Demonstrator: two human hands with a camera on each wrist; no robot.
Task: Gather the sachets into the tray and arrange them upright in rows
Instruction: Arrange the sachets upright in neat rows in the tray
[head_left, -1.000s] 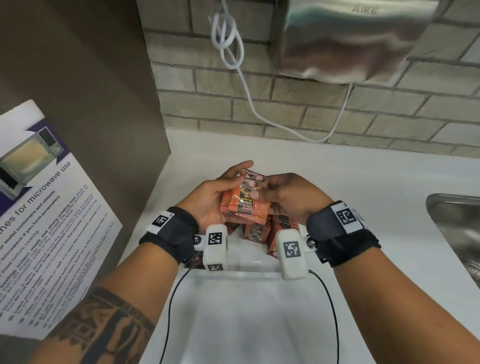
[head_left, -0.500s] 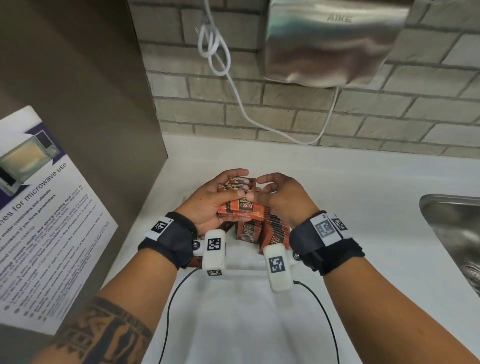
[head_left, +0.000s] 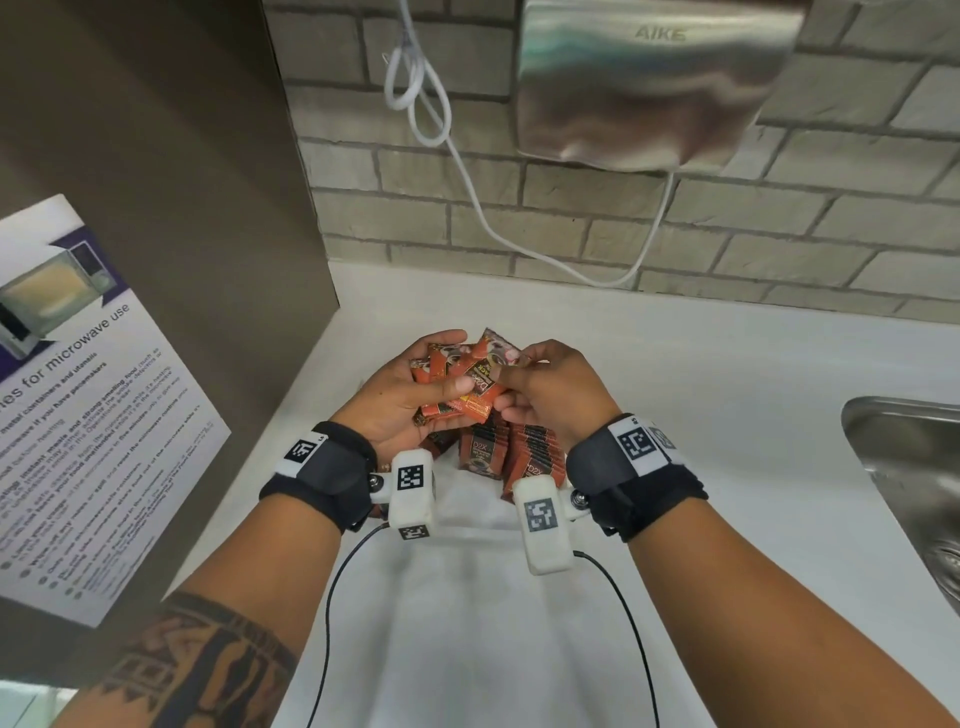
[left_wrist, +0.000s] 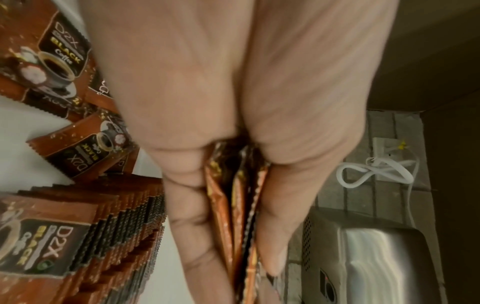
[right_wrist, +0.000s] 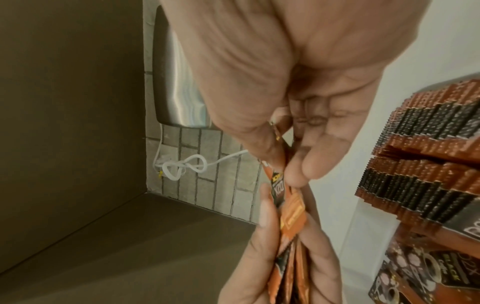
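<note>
At frame centre, left hand (head_left: 410, 395) clasps loose sachets (head_left: 457, 374), right hand (head_left: 545, 395) pinches one; next: square them, stand in tray (head_left: 467, 499).

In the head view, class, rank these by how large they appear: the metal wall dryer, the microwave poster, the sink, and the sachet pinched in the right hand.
1. Microwave poster and metal wall dryer: alike, both cropped, poster nearer the camera; unranked.
2. Sink, cropped.
3. Sachet pinched in the right hand.
</note>
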